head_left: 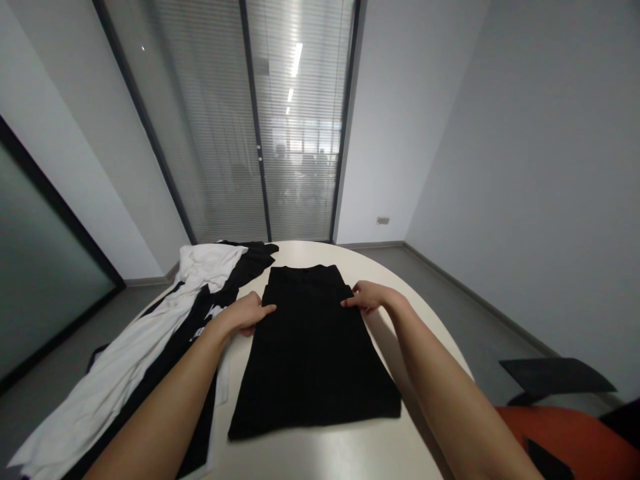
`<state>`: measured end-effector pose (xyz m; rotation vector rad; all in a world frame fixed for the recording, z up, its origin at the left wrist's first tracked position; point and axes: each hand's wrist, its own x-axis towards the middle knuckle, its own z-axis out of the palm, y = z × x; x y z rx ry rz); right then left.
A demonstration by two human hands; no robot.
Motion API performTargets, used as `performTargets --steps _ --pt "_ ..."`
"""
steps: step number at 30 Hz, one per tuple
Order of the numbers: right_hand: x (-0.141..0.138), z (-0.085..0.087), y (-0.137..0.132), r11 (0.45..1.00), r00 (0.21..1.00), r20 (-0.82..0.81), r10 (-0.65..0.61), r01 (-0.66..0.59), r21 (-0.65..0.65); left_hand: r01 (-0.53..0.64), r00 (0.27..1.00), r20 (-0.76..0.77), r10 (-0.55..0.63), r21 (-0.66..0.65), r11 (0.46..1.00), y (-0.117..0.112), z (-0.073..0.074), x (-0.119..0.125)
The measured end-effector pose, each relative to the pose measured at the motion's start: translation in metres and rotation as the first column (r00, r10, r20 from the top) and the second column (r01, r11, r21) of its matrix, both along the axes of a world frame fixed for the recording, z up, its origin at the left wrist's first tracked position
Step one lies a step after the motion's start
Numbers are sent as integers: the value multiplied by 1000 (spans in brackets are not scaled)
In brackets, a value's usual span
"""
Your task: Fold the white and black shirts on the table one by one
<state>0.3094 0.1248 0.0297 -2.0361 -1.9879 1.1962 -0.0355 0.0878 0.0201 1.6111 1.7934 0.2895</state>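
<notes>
A black garment (313, 353), skirt-like in outline, lies flat on the table in front of me. Its narrower end points away from me and its wide straight edge faces me. A second layer shows near the far end; I cannot tell exactly what kind of garment it is. My left hand (247, 313) grips its left side edge, thumb on top and fingers at or under the cloth. On the opposite edge, my right hand (369, 296) pinches the cloth the same way, at about the same height.
The pale round-edged table (350, 453) carries a heap of clothes on its left, with a white garment (150, 340) over black ones (253, 263). An orange chair (560, 433) with a black armrest stands at the right. Behind the table are a glass partition (215, 133) with blinds and pale walls.
</notes>
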Motion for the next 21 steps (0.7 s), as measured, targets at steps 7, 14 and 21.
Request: performTargets --steps 7,14,21 --pt "10 5 -8 980 981 -187 45 -80 -183 100 975 206 -83 -73 992 -20 20 -2" --pt "9 14 -21 886 975 -112 190 -220 -408 294 954 152 -258 -322 900 -29 31 -12" --pt "6 18 -14 964 977 -101 187 -202 -174 216 975 -53 -215 3 976 -15 31 -3"
